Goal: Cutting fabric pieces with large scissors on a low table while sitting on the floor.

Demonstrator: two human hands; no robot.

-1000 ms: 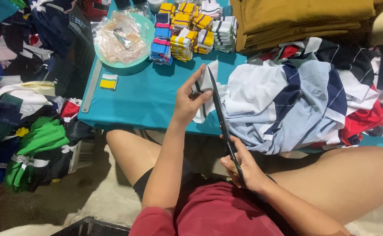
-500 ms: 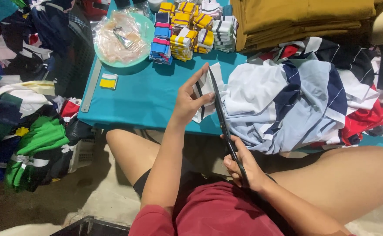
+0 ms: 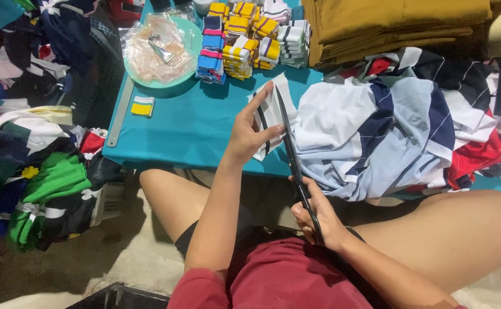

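White striped fabric piece (image 3: 267, 117) pinched in left hand (image 3: 249, 133), raised higher than before; right hand (image 3: 319, 214) grips black scissors (image 3: 293, 160).

In front of my knees stands the desk (image 3: 193, 129), covered in teal cloth. At its far edge sits a pale green bowl (image 3: 189, 43) with a clear plastic bag in it, and just beside that lie stacks of striped knit bands (image 3: 245, 34). A small yellow and white piece (image 3: 143, 106) lies alone near a metal ruler (image 3: 119, 114) along the left edge. A heap of striped shirts (image 3: 388, 126) covers the right side, with folded mustard cloth (image 3: 393, 26) behind it.
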